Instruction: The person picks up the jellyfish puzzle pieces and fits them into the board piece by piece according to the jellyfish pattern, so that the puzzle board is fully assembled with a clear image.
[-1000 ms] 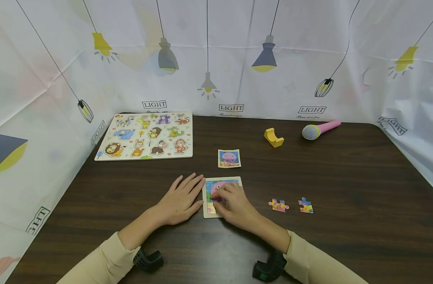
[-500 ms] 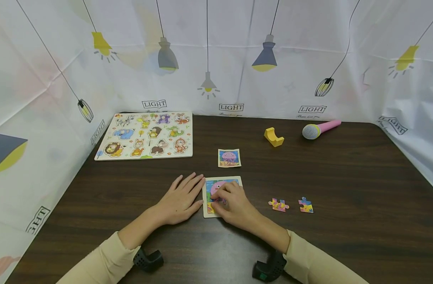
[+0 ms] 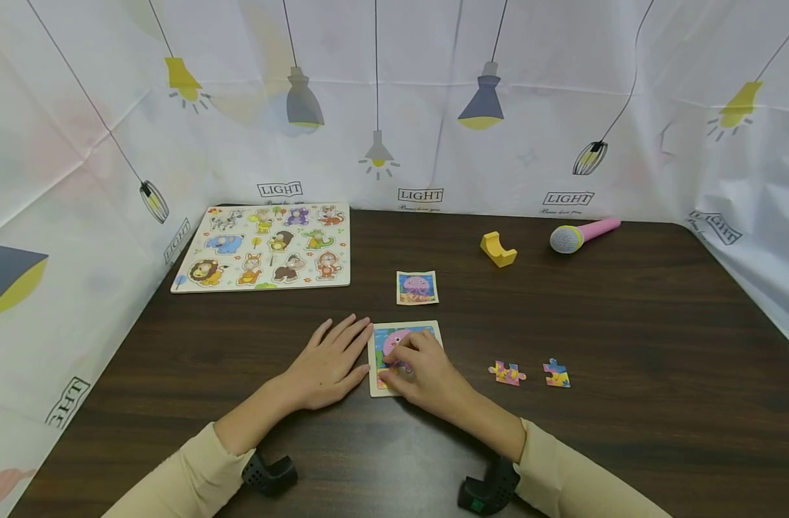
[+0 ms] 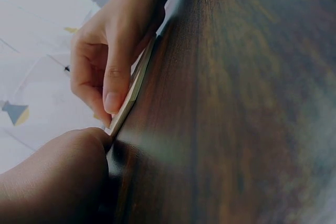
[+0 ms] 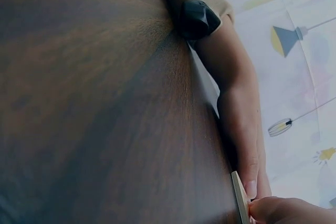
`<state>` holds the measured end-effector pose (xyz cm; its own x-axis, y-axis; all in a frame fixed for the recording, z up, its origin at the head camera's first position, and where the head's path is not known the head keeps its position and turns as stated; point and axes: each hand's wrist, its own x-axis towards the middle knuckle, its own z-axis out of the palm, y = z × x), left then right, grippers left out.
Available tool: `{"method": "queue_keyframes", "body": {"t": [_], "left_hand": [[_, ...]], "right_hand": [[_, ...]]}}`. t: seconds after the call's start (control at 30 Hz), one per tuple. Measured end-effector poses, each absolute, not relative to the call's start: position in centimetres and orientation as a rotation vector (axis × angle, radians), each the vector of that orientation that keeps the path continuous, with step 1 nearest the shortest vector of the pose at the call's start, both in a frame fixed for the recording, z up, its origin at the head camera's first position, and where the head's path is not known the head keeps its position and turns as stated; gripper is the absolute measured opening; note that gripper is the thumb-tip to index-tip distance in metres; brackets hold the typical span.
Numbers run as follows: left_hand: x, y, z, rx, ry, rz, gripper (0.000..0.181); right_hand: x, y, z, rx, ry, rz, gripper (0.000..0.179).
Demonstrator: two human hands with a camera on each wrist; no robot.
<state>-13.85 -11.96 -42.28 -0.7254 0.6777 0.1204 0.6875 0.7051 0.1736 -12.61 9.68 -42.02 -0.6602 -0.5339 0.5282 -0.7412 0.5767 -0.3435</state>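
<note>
A small jigsaw tray (image 3: 372,360) with a pink sea-creature picture lies in front of me. My left hand (image 3: 329,370) rests flat on the table, fingers spread, with its fingertips and thumb at the tray's left edge. My right hand (image 3: 429,374) is over the tray, thumb and index finger curled together on a jigsaw piece (image 3: 382,384) in the lower left part. Most of the picture's right side is hidden under that hand. In the left wrist view the right thumb (image 4: 113,100) points down at the tray's thin edge (image 4: 137,85).
Two loose jigsaw pieces, one pink-yellow (image 3: 507,373) and one blue-yellow (image 3: 556,373), lie to the right. Behind the tray is a small picture card (image 3: 416,288). Farther back are an animal puzzle board (image 3: 265,248), a yellow curved block (image 3: 498,250) and a pink toy microphone (image 3: 585,235).
Yellow jigsaw colours came into view under my right fingers at the tray's lower left, then my right thumb slid slightly left over them. My left hand stays in place.
</note>
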Motion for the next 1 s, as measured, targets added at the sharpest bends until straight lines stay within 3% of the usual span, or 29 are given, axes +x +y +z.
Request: {"method": "queue_keyframes", "body": {"t": [1.0], "left_hand": [[-13.7,-11.9,-42.2,-1.133,-2.877,-0.332,0.059]], "right_hand": [[-12.5,10.7,-40.8,1.018,-2.476,0.853,0.017]]}}
